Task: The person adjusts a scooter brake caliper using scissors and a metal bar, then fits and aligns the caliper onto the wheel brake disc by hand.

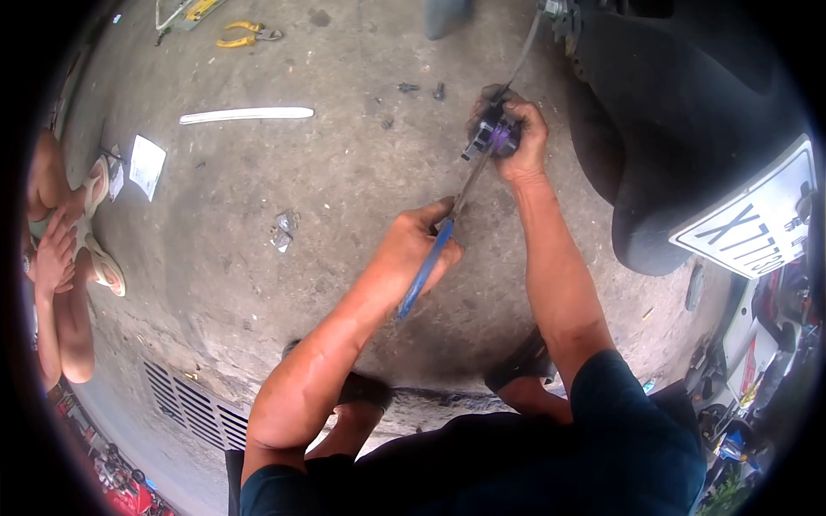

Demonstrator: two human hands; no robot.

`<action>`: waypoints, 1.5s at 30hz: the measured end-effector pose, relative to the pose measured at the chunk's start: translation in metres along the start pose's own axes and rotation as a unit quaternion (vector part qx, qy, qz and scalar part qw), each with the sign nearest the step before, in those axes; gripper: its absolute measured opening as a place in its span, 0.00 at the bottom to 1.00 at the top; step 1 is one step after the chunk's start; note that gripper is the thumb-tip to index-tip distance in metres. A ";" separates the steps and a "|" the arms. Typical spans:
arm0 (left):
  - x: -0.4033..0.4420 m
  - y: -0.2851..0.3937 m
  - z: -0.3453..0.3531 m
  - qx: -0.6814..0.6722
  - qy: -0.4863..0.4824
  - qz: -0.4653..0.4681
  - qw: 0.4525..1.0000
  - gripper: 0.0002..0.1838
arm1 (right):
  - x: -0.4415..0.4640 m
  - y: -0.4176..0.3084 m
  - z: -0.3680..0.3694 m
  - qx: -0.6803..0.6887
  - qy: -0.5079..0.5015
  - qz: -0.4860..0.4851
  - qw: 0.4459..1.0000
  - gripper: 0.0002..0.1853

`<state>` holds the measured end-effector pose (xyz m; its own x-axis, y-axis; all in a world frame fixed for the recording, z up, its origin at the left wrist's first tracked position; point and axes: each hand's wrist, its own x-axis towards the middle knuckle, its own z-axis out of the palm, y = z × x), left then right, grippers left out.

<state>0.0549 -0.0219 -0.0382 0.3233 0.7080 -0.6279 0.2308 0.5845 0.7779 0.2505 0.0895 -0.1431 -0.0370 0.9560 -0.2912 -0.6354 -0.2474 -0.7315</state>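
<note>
My left hand (422,245) is closed around a long metal tool with a curved blue handle (422,279); its kind is not clear. The tool's slim metal end (471,185) runs up to a small black part with a purple piece (497,136). My right hand (527,129) grips that part, fingers wrapped behind it and partly hidden. From the part a thin grey cable or hose (523,60) leads up to a metal fitting (555,9) on the vehicle. Both hands are above the concrete floor (344,172).
A black motorbike body (680,112) with a white number plate (748,215) stands at right. Yellow-handled pliers (243,35), a white strip (247,115), paper (147,167) and bolts (439,90) lie on the floor. Another person's hands (56,249) are at left, near a floor grate (194,400).
</note>
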 end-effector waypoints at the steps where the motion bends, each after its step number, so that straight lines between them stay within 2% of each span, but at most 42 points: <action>1: 0.001 -0.001 -0.001 0.006 0.001 0.002 1.000 0.31 | 0.000 0.000 0.001 -0.015 0.009 -0.002 1.000 0.20; 4: 0.001 0.007 -0.006 0.019 -0.012 -0.013 1.000 0.30 | 0.000 0.000 0.002 -0.021 0.012 -0.005 1.000 0.21; 7: -0.002 0.028 -0.013 0.010 -0.016 -0.080 0.997 0.28 | 0.001 0.001 -0.001 -0.030 0.000 -0.010 0.999 0.21; 10: -0.002 0.041 -0.014 -0.005 -0.026 -0.092 0.995 0.24 | 0.002 0.004 0.000 -0.054 0.005 -0.042 0.998 0.20; 13: 0.000 0.041 -0.014 0.009 -0.032 -0.092 0.995 0.17 | 0.005 0.005 -0.001 -0.043 0.005 -0.042 0.998 0.20; 16: -0.008 0.045 -0.005 -0.018 -0.006 -0.085 0.996 0.10 | 0.001 0.004 0.005 -0.098 0.027 -0.071 0.992 0.20; 22: -0.012 0.040 0.014 -0.088 0.036 -0.074 0.993 0.04 | 0.002 0.008 0.009 -0.074 0.062 -0.072 0.993 0.20; 25: -0.007 0.026 0.029 -0.112 0.068 -0.037 0.991 0.05 | 0.001 0.009 0.009 -0.060 0.065 -0.066 0.994 0.20; 28: -0.006 0.023 0.035 -0.131 0.051 -0.059 0.988 0.27 | 0.001 0.008 0.007 -0.054 0.051 -0.055 0.996 0.21; 31: 0.002 0.008 0.031 -0.093 0.043 -0.014 0.995 0.33 | 0.002 0.001 0.001 -0.064 0.009 -0.034 0.997 0.20; 34: 0.001 0.012 0.016 -0.066 0.013 -0.022 0.998 0.34 | 0.002 0.002 -0.002 0.016 -0.002 -0.010 1.000 0.19; 37: -0.004 0.021 0.006 -0.051 -0.014 -0.066 0.996 0.34 | 0.004 0.002 -0.005 0.022 -0.017 -0.008 1.000 0.19; 43: 0.000 0.001 0.009 -0.044 0.014 0.016 0.999 0.33 | 0.001 0.003 -0.007 0.022 -0.030 -0.014 0.999 0.20; 45: 0.002 0.009 0.001 -0.033 -0.012 0.005 0.999 0.33 | 0.002 0.002 -0.005 0.010 -0.033 -0.020 0.999 0.20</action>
<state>0.0585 -0.0156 -0.0320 0.3481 0.7042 -0.6188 0.1659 0.6033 0.7800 0.2536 0.0906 -0.1484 -0.0604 0.9737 -0.2199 -0.6528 -0.2052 -0.7292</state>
